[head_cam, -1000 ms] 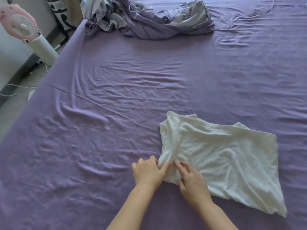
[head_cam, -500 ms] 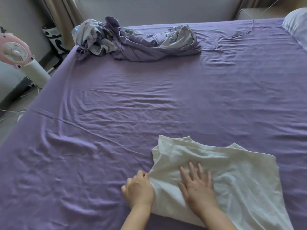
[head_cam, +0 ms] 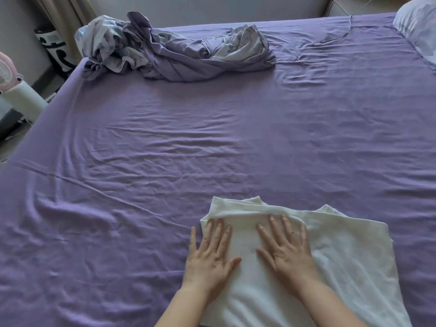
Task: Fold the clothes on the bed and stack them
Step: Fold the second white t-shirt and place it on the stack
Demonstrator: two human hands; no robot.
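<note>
Two hands lay flat, fingers straight, grasping nothing: the left hand (head_cam: 208,257) and right hand (head_cam: 286,252) pressed the white garment (head_cam: 342,260), which sat at six o'clock on the purple bed (head_cam: 212,142). Smoothing a fold seemed the step in hand. Next would likely call for another fold, then fetching the crumpled clothes (head_cam: 174,53) at eleven o'clock.

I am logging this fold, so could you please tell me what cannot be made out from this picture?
- White garment: its near edge is cut off by the bottom of the head view; the left hand and right hand lie flat on it, covering part.
- Crumpled pile: how many pieces, unclear.
- Fan: cut off at left.
- Pillow: cut off at right.
</note>
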